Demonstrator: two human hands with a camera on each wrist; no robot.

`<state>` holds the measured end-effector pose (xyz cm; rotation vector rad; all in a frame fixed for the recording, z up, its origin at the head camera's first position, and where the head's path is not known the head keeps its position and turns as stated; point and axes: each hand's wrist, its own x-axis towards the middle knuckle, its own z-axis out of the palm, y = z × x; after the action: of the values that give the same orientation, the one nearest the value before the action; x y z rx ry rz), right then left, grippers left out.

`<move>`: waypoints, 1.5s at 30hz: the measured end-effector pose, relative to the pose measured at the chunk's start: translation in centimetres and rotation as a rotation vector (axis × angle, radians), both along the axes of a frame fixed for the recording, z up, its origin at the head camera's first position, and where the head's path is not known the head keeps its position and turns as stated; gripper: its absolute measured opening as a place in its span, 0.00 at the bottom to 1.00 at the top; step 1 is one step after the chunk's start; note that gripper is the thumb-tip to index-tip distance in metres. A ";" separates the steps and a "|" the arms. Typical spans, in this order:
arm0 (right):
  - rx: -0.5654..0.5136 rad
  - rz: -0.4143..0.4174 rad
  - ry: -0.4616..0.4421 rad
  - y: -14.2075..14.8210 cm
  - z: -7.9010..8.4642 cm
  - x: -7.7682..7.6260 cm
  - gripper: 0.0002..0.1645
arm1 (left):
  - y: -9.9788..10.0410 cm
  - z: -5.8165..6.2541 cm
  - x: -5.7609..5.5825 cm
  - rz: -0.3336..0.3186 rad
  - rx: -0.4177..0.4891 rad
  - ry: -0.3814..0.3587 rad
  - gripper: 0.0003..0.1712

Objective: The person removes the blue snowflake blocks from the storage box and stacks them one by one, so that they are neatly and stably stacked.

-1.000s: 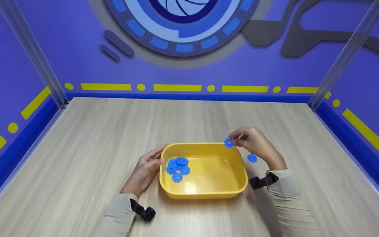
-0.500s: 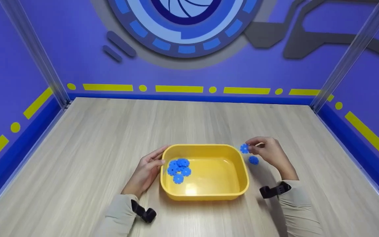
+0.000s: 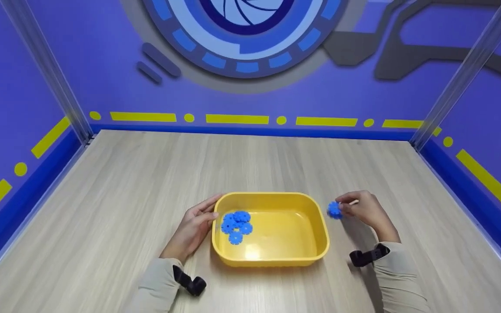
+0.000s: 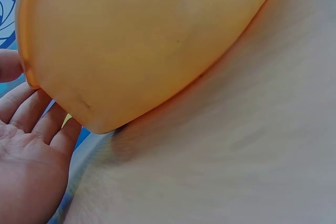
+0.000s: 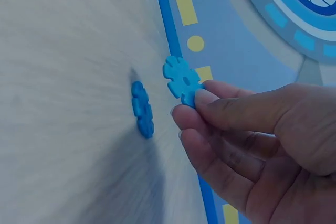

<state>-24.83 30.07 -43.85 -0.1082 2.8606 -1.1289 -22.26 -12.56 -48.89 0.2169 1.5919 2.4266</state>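
A yellow plastic tub (image 3: 285, 232) stands on the table, with several blue snowflake discs (image 3: 235, 238) heaped at its left end. My left hand (image 3: 189, 230) holds the tub's left side, thumb at the rim and fingers along the outer wall (image 4: 121, 51). Right of the tub, my right hand (image 3: 367, 212) pinches a blue snowflake disc (image 5: 181, 80) between thumb and fingers. Just below it another blue snowflake disc (image 5: 142, 109) lies flat on the table, apart from the held one in the right wrist view. From the head view the two overlap.
The wood-grain table (image 3: 250, 163) reaches back to a blue-purple wall panel (image 3: 102, 87) with yellow marks. Similar panels rise on the left and right. Black wrist cameras sit on both sleeves.
My right hand has moved right and down from the tub's back right corner, carrying the pinched disc over to the one on the table. My left hand stays at the tub.
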 end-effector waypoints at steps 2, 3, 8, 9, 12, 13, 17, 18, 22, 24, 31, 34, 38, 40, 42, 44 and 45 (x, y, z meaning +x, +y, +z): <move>0.005 -0.009 -0.007 0.1 -0.2 -0.1 0.12 | 0.0 0.0 0.0 0.002 0.003 0.002 0.35; 0.003 -0.013 -0.015 0.1 -0.4 -0.1 0.12 | -0.1 0.0 0.1 0.005 0.006 0.000 0.35; -0.038 -0.050 -0.071 0.2 -0.8 -0.2 0.11 | -0.1 0.1 0.1 0.002 0.001 0.014 0.35; -0.042 -0.055 -0.077 0.2 -0.8 -0.2 0.11 | -0.1 0.2 0.0 0.002 -0.002 0.018 0.35; -0.043 -0.074 -0.098 0.2 -0.9 -0.2 0.12 | -0.1 0.2 0.0 -0.002 -0.003 0.026 0.35; -0.041 -0.078 -0.102 0.2 -0.9 -0.2 0.12 | 0.0 0.3 0.0 -0.003 -0.002 0.029 0.35; -0.036 -0.088 -0.115 0.2 -0.9 -0.3 0.12 | -0.1 0.2 0.0 -0.010 0.006 0.037 0.36; -0.034 -0.089 -0.117 0.2 -0.9 -0.3 0.12 | -0.1 0.2 0.0 -0.010 0.006 0.037 0.36; -0.020 -0.087 -0.120 0.2 -0.8 -0.3 0.12 | -0.1 0.2 -0.1 -0.010 0.003 0.034 0.35; -0.016 -0.085 -0.119 0.2 -0.8 -0.3 0.12 | -0.1 0.2 0.0 -0.012 0.003 0.035 0.35; 0.008 -0.077 -0.118 0.1 -0.4 -0.1 0.14 | 0.0 0.1 0.0 -0.029 0.010 0.070 0.36; 0.041 -0.071 -0.101 0.0 0.1 0.1 0.15 | 0.1 0.1 0.0 -0.031 0.007 0.083 0.36; 0.061 -0.044 -0.051 -0.2 1.1 0.3 0.16 | 0.1 0.1 0.0 -0.033 0.019 0.070 0.36; 0.061 -0.022 -0.026 -0.4 1.6 0.4 0.16 | 0.1 0.0 0.0 -0.035 0.026 0.063 0.36; 0.066 0.002 -0.002 -0.6 2.1 0.4 0.16 | 0.1 0.0 0.1 -0.032 0.028 0.058 0.36; 0.081 0.029 0.022 -0.9 2.6 0.3 0.16 | 0.1 0.0 0.1 -0.028 0.031 0.053 0.36; 0.089 0.043 0.033 -1.1 2.9 0.3 0.16 | 0.1 0.0 0.1 -0.027 0.033 0.051 0.36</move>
<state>-24.51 28.96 -40.93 -0.1844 2.9170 -0.9992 -22.15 -12.49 -48.89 0.3061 1.5599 2.4475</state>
